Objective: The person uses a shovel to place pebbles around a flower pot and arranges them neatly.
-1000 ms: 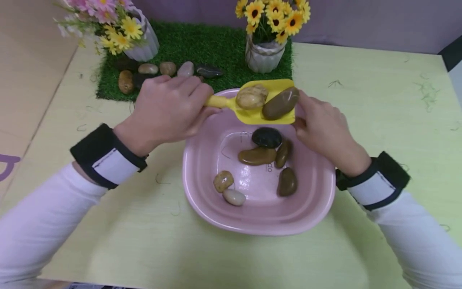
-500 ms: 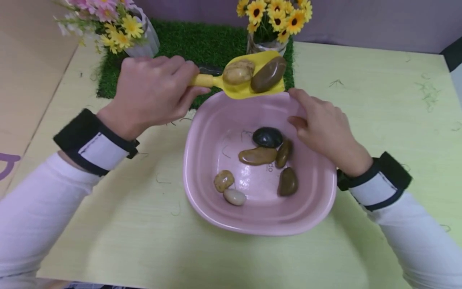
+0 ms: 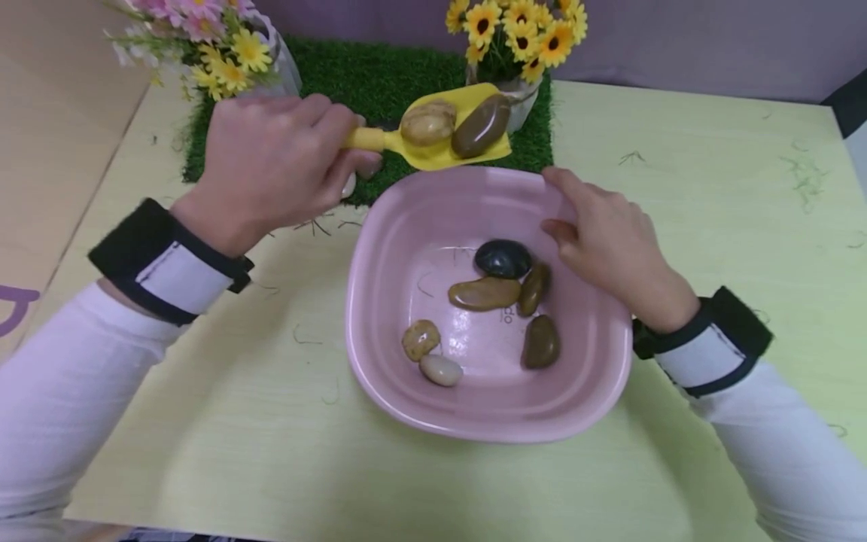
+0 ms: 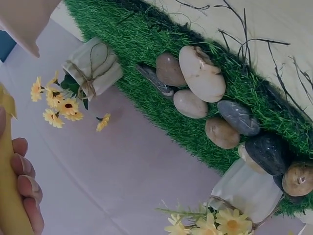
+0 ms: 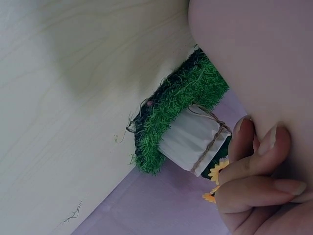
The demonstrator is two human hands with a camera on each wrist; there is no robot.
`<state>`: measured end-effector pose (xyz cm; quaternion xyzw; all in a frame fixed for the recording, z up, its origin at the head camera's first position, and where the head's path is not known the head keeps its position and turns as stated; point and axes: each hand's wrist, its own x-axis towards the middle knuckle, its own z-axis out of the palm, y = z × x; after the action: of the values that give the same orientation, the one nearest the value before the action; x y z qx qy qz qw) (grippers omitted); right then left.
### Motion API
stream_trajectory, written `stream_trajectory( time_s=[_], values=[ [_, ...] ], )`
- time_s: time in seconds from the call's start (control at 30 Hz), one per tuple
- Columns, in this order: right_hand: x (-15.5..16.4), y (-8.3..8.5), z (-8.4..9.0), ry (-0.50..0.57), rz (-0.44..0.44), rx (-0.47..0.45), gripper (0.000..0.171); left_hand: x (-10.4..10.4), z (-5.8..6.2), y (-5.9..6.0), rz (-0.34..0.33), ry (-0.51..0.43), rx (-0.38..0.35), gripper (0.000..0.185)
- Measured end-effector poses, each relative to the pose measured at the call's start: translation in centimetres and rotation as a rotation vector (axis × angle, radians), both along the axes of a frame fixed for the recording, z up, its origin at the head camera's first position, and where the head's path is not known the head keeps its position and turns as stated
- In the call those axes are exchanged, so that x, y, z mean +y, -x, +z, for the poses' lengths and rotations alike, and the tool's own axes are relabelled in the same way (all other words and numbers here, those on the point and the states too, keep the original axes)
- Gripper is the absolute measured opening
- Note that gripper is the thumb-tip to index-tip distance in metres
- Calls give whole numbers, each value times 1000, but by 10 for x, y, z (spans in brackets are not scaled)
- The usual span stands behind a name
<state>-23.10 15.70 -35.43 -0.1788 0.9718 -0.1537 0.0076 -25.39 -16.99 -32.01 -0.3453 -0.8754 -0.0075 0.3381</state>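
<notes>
My left hand (image 3: 278,162) grips the handle of a yellow scoop (image 3: 443,139), which hangs above the green grass mat (image 3: 400,75) just beyond the pink basin (image 3: 406,226). Two stones lie in the scoop, a tan one (image 3: 427,123) and a brown one (image 3: 481,126). My right hand (image 3: 603,233) holds the basin's far right rim, fingers curled over its edge (image 5: 264,161). Several stones (image 3: 501,258) lie in the basin's bottom. In the left wrist view my fingers (image 4: 24,191) wrap the yellow handle (image 4: 10,196), with a row of stones (image 4: 201,73) on the grass mat (image 4: 146,39) below.
Two white vases stand on the mat, one with pink and yellow flowers (image 3: 203,38) at the left, one with sunflowers (image 3: 515,30) at the right (image 5: 193,139). The pale green table (image 3: 711,188) carries loose grass strands. A purple wall runs behind.
My left hand lifted the scoop with its two stones out of the basin and carried it back and left over the grass mat. My right hand shifted slightly on the rim.
</notes>
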Motion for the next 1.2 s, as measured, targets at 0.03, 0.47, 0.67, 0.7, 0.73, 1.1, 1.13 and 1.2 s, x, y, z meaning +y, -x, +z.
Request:
stream_trajectory(
  time_s=[0.03,0.47,0.67,0.7,0.73,1.1,1.13,1.2],
  values=[
    [0,0,0,0,0,0,52,0,-1,1,2,-25,-4,59],
    [-1,1,0,-6,0,8,53,-15,-12,16,82,-63,-139,49],
    [0,0,0,-1,-2,7,53,-16,-24,22,103,-46,-149,48],
    [0,0,0,0,-2,5,53,-15,-26,22,106,-41,-155,48],
    [0,0,0,2,-2,4,53,-15,-28,21,109,-35,-162,47],
    [-1,0,-1,1,0,12,54,-17,-49,21,122,6,-191,48],
    [-1,0,0,0,-1,11,54,-17,-51,21,124,9,-191,47],
    [-1,0,0,0,0,9,54,-17,-54,21,133,14,-212,46]
  ],
)
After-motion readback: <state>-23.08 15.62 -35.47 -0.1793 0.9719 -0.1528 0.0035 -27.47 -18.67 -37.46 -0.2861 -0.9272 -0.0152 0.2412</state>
